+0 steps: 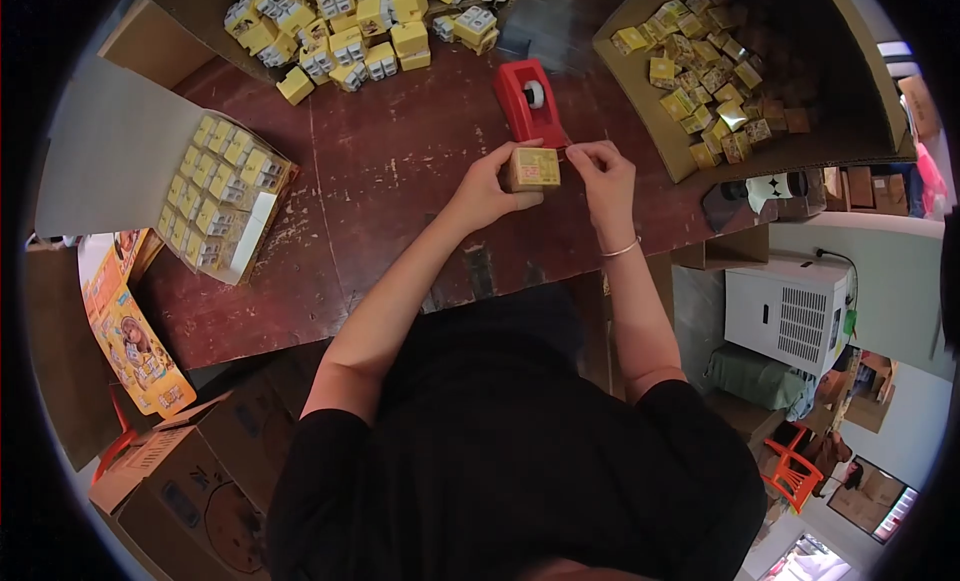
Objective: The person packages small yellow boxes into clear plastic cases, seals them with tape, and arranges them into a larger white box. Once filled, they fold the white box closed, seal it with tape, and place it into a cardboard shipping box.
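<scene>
My left hand [488, 191] grips a small yellow box [535, 168] by its left side, its fingers around the top and bottom edges. Just right of the box, my right hand [602, 173] has thumb and fingertips pinched together near the front end of the red tape dispenser [524, 99]. Whatever lies between those fingertips is too small to make out. The dispenser carries a white roll and stands directly beyond the box.
Yellow-and-white pieces [372, 33] lie heaped at the back. A cardboard box [686, 169] at right holds small yellow boxes [703, 76]. An open display box [262, 206] with rows of packs stands left. A black-and-white object [768, 188] sits near the right edge.
</scene>
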Available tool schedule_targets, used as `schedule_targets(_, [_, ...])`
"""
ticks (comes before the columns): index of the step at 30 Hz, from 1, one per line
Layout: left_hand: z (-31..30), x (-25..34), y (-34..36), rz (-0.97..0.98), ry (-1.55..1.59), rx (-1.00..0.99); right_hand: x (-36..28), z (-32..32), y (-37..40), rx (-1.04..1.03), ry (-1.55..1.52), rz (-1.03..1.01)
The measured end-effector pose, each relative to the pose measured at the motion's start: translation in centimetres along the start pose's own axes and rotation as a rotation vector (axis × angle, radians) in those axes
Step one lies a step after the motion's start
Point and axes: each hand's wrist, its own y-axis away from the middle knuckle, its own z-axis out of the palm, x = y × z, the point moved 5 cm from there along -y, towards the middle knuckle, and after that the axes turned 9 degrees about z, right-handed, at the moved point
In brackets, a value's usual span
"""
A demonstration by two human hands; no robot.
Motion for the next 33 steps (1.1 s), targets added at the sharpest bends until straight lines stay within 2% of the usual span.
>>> schedule_targets(2, [-0.2,-0.5,-0.1,0.015,0.018,0.007,3.7,0.6,0.8,-0.052,-0.132,0.194])
schedule_targets(4, [0.1,-0.5,0.1,0.030,0.043,0.001,3.6,0.2,1.3,-0.027,-0.026,0.197])
schedule_targets(7, [-0.6,-0.3,1.0,0.037,0.042,0.107,1.5,-0.8,2.8,-0.013,-0.132,0.199])
schedule_targets(9, [-1.9,0.6,1.9,0.083,-0.350,0.253,-0.3,0.1,4.6,-0.237,-0.473,0.363])
schedule_targets(10, [-2.0,0.9,2.2,0.082,-0.350,0.257,-0.7,0.5,5.1,-0.242,-0.472,0.363])
schedule_targets(12, [-2.2,2.8,2.7,0.290,-0.635,0.330,-0.9,2.6,6.1,-0.403,-0.547,0.538])
schedule_targets(13, [-2.3,3.2,3.0,0.290,-0.637,0.337,-0.5,3.1,6.1,-0.410,-0.545,0.537])
schedule_targets(15, [-2.5,4.2,3.6,0.361,-0.774,0.351,0.6,5.1,6.5,-0.536,-0.747,0.693])
schedule_targets(19, [-3.5,6.0,5.2,0.372,-0.879,0.314,-0.8,7.2,7.1,-0.670,-0.661,0.799])
schedule_targets(22, [-4.3,6.7,7.0,0.285,-0.819,0.300,-2.0,8.9,8.0,-0.651,-0.544,0.827])
schedule_targets(24, [-5.2,5.8,8.5,0.080,-0.385,0.348,-3.5,10.2,7.5,-0.653,-0.459,0.488])
schedule_targets(25, [-5.6,6.1,9.5,0.074,-0.408,0.376,-3.5,11.1,7.5,-0.689,-0.466,0.483])
schedule_targets(27, [-5.6,4.7,11.7,-0.145,0.219,0.367,-5.5,12.2,7.0,-0.648,-0.249,-0.051])
schedule_targets(28, [-5.9,5.0,12.8,-0.126,0.214,0.367,-6.3,12.9,7.3,-0.736,-0.260,0.022])
schedule_targets(29, [-6.8,5.5,14.1,-0.125,0.190,0.399,-7.7,13.4,7.6,-0.770,-0.279,0.013])
schedule_targets(31, [-7.3,6.2,16.3,-0.359,0.822,0.577,-11.0,14.1,9.0,-0.955,-0.176,-0.183])
schedule_targets(32, [-7.5,6.6,17.3,-0.476,0.694,0.515,-11.9,14.7,9.8,-1.014,-0.068,-0.221])
schedule_targets(33, [-8.2,6.8,18.3,-0.486,0.783,0.356,-13.1,15.0,10.9,-1.024,-0.014,-0.296])
